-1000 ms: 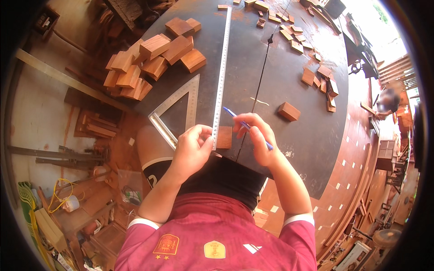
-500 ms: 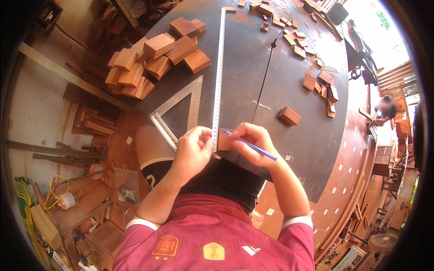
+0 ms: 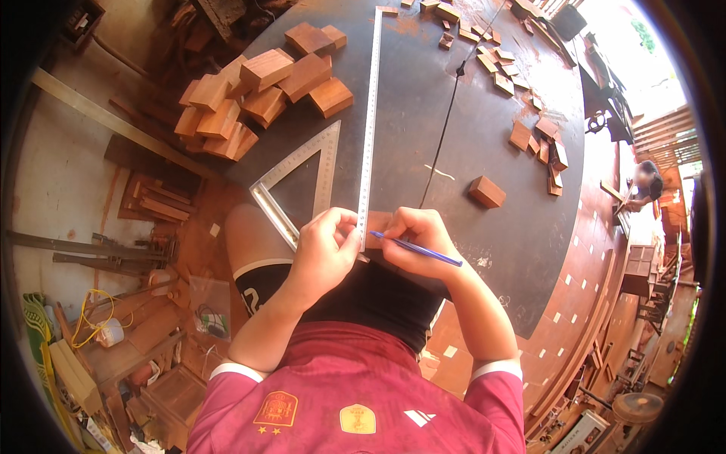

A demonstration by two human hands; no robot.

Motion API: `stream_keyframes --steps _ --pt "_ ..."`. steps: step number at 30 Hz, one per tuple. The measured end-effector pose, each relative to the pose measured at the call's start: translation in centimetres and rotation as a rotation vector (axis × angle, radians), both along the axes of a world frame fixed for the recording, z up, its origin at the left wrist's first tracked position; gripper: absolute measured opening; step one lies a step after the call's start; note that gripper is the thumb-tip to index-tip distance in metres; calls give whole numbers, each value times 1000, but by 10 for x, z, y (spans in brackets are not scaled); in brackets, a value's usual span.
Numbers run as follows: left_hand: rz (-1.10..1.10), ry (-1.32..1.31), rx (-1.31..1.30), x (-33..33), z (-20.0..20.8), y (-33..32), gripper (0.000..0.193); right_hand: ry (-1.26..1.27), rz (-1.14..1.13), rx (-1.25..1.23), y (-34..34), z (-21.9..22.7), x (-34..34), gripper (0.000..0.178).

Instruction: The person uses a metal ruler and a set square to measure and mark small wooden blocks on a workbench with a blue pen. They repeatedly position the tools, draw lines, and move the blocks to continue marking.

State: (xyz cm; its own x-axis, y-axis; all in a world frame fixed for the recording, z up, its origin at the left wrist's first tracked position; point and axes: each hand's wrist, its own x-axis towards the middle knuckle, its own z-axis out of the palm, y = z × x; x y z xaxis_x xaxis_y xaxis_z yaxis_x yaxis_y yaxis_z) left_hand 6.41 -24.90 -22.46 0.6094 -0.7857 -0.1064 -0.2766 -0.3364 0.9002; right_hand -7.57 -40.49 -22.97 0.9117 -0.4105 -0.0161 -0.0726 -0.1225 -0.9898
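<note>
A long metal ruler (image 3: 369, 129) runs from the far side of the dark table to my lap edge. Its near end is pinched by the thumb and fingers of my left hand (image 3: 331, 246). Under and beside that end lies a wooden block (image 3: 378, 221), partly covered by my hands. My right hand (image 3: 417, 240) grips a blue pen (image 3: 420, 250), its tip at the block close to the ruler's right edge. A metal set square (image 3: 327, 163), triangular in shape, lies left of the ruler, its near end behind my left hand.
A heap of wooden blocks (image 3: 265, 72) covers the table's far left. One lone block (image 3: 486, 192) lies right of the ruler, and several small ones (image 3: 499, 68) are scattered at the far right. A cord or seam line (image 3: 446, 129) crosses the dark tabletop (image 3: 529, 250). Another person (image 3: 645, 184) is far off right.
The pen tip has moved a little down and toward the ruler along the block. My right hand has shifted slightly with it; my left hand stays at the ruler's end.
</note>
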Motion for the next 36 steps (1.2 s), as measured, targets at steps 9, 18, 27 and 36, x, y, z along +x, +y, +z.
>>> stream_keyframes --steps 9,18,27,36 --pt "0 5 -1 -1 5 -1 16 -64 5 -159 2 2 4 12" --pt "11 -11 -6 -2 2 -1 15 -37 22 -138 2 6 6 13" --pt "14 -32 -6 -4 5 -1 15 -27 29 -140 1 6 5 14" --pt "15 -53 -16 -3 3 -1 15 53 -33 6 3 1 3 16"
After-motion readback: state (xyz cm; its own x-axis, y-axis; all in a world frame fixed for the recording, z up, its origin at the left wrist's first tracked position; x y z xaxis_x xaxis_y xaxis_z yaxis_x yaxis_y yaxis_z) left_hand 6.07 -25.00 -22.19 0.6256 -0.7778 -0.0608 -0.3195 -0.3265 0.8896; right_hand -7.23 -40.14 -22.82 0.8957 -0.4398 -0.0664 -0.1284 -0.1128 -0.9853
